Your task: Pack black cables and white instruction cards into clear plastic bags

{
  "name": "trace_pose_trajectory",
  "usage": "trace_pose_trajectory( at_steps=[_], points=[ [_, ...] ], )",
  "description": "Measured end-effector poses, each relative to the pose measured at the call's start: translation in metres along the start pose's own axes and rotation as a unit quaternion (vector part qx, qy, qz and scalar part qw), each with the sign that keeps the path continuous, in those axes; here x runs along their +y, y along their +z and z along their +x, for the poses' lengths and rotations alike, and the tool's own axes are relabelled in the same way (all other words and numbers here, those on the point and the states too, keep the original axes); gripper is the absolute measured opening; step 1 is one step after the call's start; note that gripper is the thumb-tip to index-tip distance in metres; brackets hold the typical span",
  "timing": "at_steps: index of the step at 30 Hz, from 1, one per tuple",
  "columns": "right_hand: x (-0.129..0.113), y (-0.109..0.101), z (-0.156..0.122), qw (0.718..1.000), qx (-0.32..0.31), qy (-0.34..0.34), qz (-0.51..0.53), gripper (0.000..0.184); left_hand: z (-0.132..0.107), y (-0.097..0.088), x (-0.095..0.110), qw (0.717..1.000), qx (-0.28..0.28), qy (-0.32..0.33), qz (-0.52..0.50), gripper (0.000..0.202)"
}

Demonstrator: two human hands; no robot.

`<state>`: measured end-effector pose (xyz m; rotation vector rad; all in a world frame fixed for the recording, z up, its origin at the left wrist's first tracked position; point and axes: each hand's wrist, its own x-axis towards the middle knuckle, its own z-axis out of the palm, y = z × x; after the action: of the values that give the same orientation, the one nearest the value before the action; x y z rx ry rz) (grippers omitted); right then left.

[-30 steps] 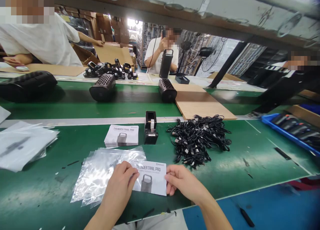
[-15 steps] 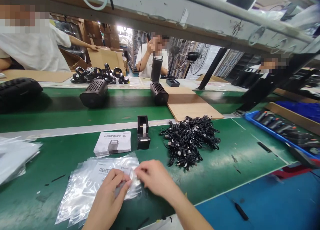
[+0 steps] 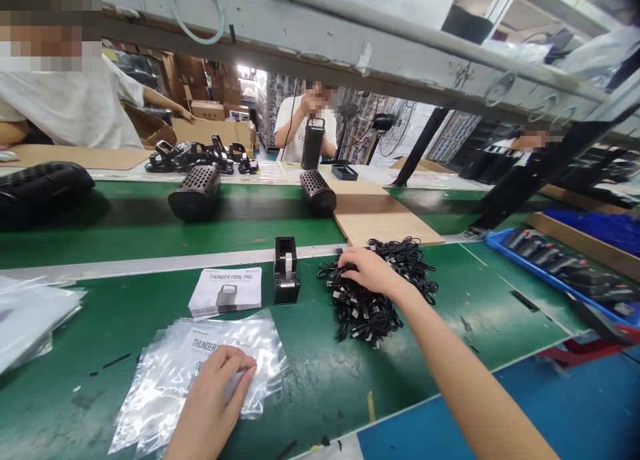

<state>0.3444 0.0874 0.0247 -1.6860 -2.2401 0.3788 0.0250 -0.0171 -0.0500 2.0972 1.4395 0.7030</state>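
Observation:
My left hand [image 3: 215, 393] pinches the edge of a clear plastic bag [image 3: 273, 353] on top of a fanned stack of such bags. A printed THUNDER sheet [image 3: 203, 343] shows through the clear plastic. Over at the heap of black USB cables [image 3: 370, 320], my right hand [image 3: 370, 273] reaches onto the top left part. Its thumb and fingers are apart, and no cable shows lifted in them. Behind the bags sits a stack of THUNDER TRAIL PRO booklets [image 3: 226, 290], with a black tape dispenser [image 3: 287, 273] beside it.
Black speakers [image 3: 195, 193] stand along the green strip behind, near a wooden board [image 3: 387, 213]. More plastic bags [image 3: 37, 320] lie at left; a blue tray [image 3: 560, 270] of dark items stands at right. Two co-workers are across the bench, one holding a speaker [image 3: 313, 145].
My right hand has left the plastic bag and moved right and away onto the cable heap. My left hand stays at the bag. The view has shifted slightly.

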Motion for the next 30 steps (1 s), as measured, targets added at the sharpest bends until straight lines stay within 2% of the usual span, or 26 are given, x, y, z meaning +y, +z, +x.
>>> trace_pose_trajectory(
  at_steps=[4,9,12,15,19,20,21,23,25,27,28,30],
  points=[
    [-0.005,-0.009,-0.017,0.993,0.060,0.020,0.102,0.015,0.002,-0.002,-0.002,1.000,-0.012,0.001,-0.004,0.019],
    [-0.011,-0.013,-0.025,0.963,0.105,0.071,0.237,0.023,0.000,-0.001,-0.002,1.000,-0.009,0.004,-0.011,0.020],
    [-0.015,-0.014,-0.027,0.938,0.082,0.095,0.322,0.029,-0.002,-0.001,-0.001,1.000,0.008,-0.002,-0.021,0.023],
    [-0.021,-0.012,-0.031,0.914,0.043,0.108,0.388,0.031,-0.002,-0.003,0.000,1.000,0.001,0.000,-0.017,0.020],
    [-0.043,0.010,-0.042,0.876,-0.011,0.123,0.467,0.038,-0.001,-0.005,0.002,1.000,-0.003,-0.015,0.001,0.019],
    [-0.052,0.019,-0.046,0.881,-0.029,0.126,0.454,0.036,-0.001,-0.004,0.002,1.000,0.003,-0.021,0.010,0.019],
    [-0.060,0.029,-0.051,0.899,-0.044,0.124,0.418,0.032,-0.001,-0.003,0.003,0.999,0.007,-0.024,0.020,0.019],
    [-0.078,0.047,-0.061,0.948,-0.052,0.094,0.300,0.030,0.000,-0.001,0.004,0.999,0.018,-0.024,0.044,0.020],
    [-0.091,0.061,-0.071,0.982,-0.037,0.047,0.180,0.041,0.000,0.001,0.004,0.997,0.026,-0.024,0.063,0.021],
    [-0.095,0.067,-0.079,0.997,-0.013,0.037,0.071,0.055,0.000,0.002,0.004,0.996,0.026,-0.032,0.077,0.019],
    [-0.094,0.068,-0.082,0.998,-0.008,0.050,0.022,0.055,0.000,0.002,0.004,0.996,0.021,-0.038,0.082,0.017],
    [-0.086,0.068,-0.087,0.995,-0.020,0.088,-0.045,0.041,0.001,0.001,0.005,0.995,0.004,-0.054,0.085,0.014]
  ],
)
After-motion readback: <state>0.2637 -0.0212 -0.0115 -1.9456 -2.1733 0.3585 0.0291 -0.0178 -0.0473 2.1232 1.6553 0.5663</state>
